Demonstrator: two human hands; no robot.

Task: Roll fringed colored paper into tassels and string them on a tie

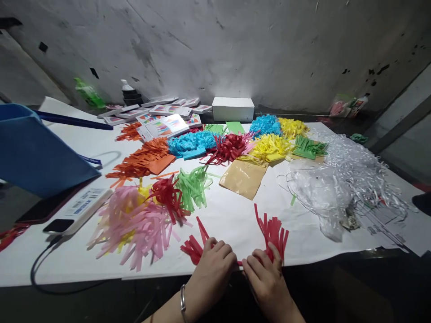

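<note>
Both of my hands grip one red paper tassel [274,234] at the front edge of the table. Its fringed ends fan out beyond my fingers on both sides, and a thin red middle part shows between the hands. My left hand [215,269], with a silver bangle on the wrist, is closed on the left part. My right hand [267,276] is closed on the right part. To the left lie a pink tassel bundle [144,229], a dark red tassel [167,197] and a light green tassel [193,186].
Behind are orange [148,157], blue [193,142] and yellow fringed tassels [271,148], a brown paper packet [244,178] and a white box [233,109]. Clear plastic bags [319,188] and white strings [357,166] lie right. A power bank [79,211] with a cable sits left.
</note>
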